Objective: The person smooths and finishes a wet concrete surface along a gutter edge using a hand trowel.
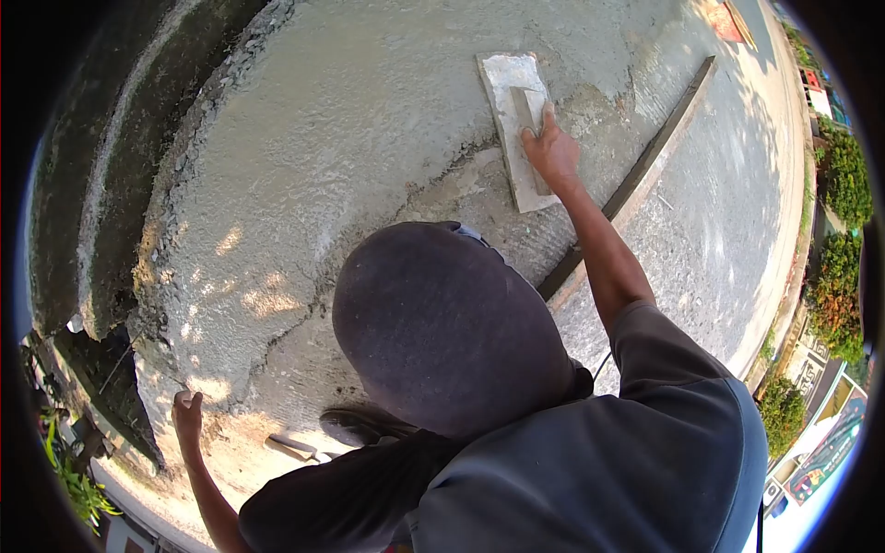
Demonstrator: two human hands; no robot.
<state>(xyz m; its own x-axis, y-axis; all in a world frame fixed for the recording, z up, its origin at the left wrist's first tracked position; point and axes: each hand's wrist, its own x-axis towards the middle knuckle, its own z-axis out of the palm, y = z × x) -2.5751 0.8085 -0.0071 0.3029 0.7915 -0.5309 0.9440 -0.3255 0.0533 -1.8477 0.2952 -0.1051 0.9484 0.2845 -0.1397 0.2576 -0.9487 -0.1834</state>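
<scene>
My right hand (553, 152) is wrapped round the handle of a plastering float (518, 189). The float's long, pale, cement-smeared board lies on the wet concrete (323, 111). At the lower left, my left hand (188, 415) hangs near the edge of the concrete with its fingers curled in. What it holds, if anything, is too small to make out. A trowel-like tool (290, 449) lies on the ground beside a dark shoe (346, 427). A dark cap (442, 323) fills the middle of the view and hides part of the surface.
A long straight timber (645, 175) runs diagonally along the right of the wet concrete. To the left, a rough broken edge (175, 184) drops into a dark channel (101, 184). Further right are a road edge, shrubs (839, 281) and a signboard (827, 456).
</scene>
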